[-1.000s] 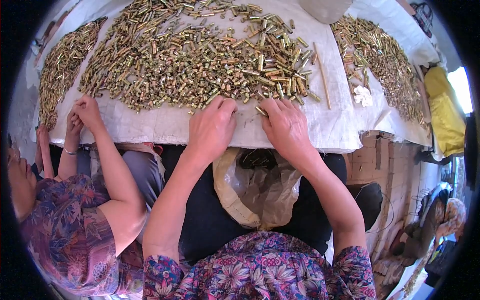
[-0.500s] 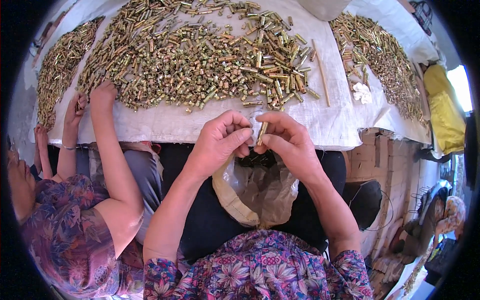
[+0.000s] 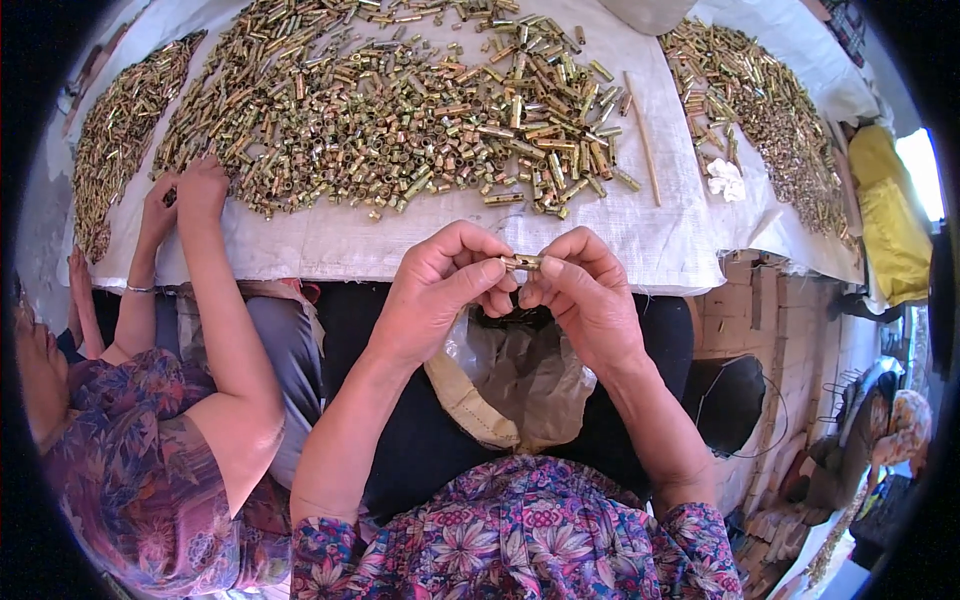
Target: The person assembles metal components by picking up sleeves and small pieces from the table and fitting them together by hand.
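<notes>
Between my two hands a brass-coloured metal sleeve [image 3: 524,262] lies level, with a slot or hole in its side. My left hand [image 3: 436,288] pinches its left end between thumb and fingers. My right hand [image 3: 597,305] pinches the right end; the fingertips partly cover both ends. Whether a smaller piece is in the left fingers, I cannot tell. Just below the hands an opened sack with a plastic lining [image 3: 465,400] rests in my lap, its inside dark near the top. Beyond my hands spreads a large heap of similar sleeves and short rings [image 3: 400,140].
A white woven sheet [image 3: 640,240] covers the table. A thin wooden stick [image 3: 643,140] and a crumpled white scrap [image 3: 724,180] lie right of the heap. More metal pieces [image 3: 770,100] lie far right. At my left, a co-worker's hands [image 3: 203,190] reach the heap's edge.
The sleeve has turned from nearly upright in my right hand to level, and my left fingers now meet its other end. The co-worker's hands have drawn together.
</notes>
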`<action>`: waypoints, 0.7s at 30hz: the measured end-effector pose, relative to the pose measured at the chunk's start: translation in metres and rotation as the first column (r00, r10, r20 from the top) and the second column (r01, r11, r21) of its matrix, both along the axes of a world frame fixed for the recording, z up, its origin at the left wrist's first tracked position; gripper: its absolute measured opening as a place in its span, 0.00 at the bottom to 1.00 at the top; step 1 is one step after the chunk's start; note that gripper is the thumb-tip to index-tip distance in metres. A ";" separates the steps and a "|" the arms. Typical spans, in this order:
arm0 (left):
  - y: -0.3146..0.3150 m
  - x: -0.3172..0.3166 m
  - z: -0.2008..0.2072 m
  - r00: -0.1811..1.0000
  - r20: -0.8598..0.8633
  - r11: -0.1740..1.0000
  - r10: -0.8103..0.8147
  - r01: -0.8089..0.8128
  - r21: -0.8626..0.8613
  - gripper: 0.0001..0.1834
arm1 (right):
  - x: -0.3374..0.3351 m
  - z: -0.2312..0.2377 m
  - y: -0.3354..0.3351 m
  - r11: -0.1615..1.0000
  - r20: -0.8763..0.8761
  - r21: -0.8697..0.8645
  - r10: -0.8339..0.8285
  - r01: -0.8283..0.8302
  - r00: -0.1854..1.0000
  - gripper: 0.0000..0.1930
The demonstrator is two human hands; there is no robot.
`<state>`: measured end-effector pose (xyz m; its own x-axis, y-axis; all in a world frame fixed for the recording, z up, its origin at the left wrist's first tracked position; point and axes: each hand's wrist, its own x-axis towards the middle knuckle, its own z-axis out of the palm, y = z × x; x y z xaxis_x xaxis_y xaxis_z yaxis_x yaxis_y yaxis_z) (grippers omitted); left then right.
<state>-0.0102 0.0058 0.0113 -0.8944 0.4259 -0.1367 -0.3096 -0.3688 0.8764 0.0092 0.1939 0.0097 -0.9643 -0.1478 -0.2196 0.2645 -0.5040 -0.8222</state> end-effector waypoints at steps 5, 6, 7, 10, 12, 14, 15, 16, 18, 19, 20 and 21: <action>-0.001 0.003 -0.004 1.000 -0.005 1.000 0.011 -0.011 0.019 0.07 | 0.002 -0.004 0.002 0.995 0.007 -0.070 0.070 -0.069 0.998 0.01; -0.002 0.003 -0.005 1.000 -0.004 1.000 0.013 -0.013 0.019 0.07 | 0.003 -0.004 0.001 0.995 0.008 -0.071 0.072 -0.071 0.997 0.01; -0.002 0.003 -0.005 0.999 -0.044 1.000 0.012 -0.013 -0.024 0.07 | 0.003 -0.003 0.001 0.998 0.010 -0.021 0.061 -0.061 0.998 0.01; -0.002 0.005 -0.003 0.994 -0.111 0.990 0.018 -0.033 -0.135 0.07 | 0.005 -0.007 0.001 0.999 0.013 0.008 0.052 -0.052 0.999 0.02; 0.001 0.008 0.002 0.990 -0.138 0.977 0.025 -0.053 -0.205 0.07 | 0.005 -0.009 0.002 0.998 0.014 -0.013 0.056 -0.055 0.998 0.02; 0.004 0.011 0.006 0.968 -0.250 0.929 0.031 -0.120 -0.349 0.06 | 0.005 -0.010 0.003 0.997 0.031 -0.012 0.081 -0.080 0.996 0.03; 0.003 0.012 0.005 0.968 -0.250 0.929 0.032 -0.121 -0.350 0.06 | 0.005 -0.011 0.004 0.997 0.031 -0.013 0.082 -0.081 0.996 0.03; 0.002 0.012 0.002 0.958 -0.286 0.922 -0.001 -0.110 -0.371 0.06 | 0.005 -0.013 0.004 0.996 0.062 -0.037 0.085 -0.083 0.994 0.03; -0.004 0.012 0.001 0.947 -0.321 0.915 -0.033 -0.101 -0.392 0.06 | 0.004 -0.015 0.009 0.995 0.092 -0.061 0.090 -0.085 0.992 0.04; -0.008 0.011 0.002 0.968 -0.221 0.944 -0.121 0.044 -0.326 0.06 | 0.003 -0.015 0.015 0.973 0.059 -0.086 0.218 -0.212 0.974 0.04; -0.010 0.011 0.003 0.968 -0.127 0.953 -0.218 0.183 -0.243 0.07 | 0.002 -0.015 0.020 0.936 0.023 -0.107 0.341 -0.337 0.940 0.05; -0.010 0.011 0.003 0.967 -0.128 0.953 -0.219 0.183 -0.243 0.07 | 0.002 -0.016 0.022 0.936 0.023 -0.106 0.340 -0.336 0.940 0.05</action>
